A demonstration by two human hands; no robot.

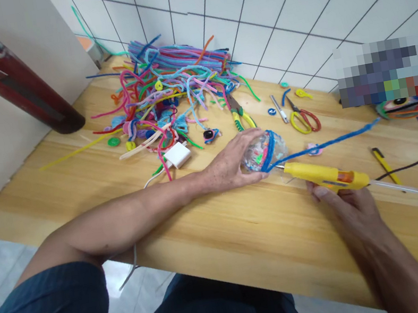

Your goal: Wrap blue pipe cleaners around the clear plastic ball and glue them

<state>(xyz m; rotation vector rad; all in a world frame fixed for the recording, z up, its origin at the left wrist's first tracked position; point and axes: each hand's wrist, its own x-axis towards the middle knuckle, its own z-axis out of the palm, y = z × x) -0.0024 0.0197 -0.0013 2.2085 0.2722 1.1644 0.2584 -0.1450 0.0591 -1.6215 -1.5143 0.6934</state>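
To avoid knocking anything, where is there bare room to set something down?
Bare wood shows on the table between the left hand, right hand and front edge, and between the yellow stem and left forearm. Fuzzy stems crowd the back left.

Glue gun (328,175) (yellow) near ball (260,151)
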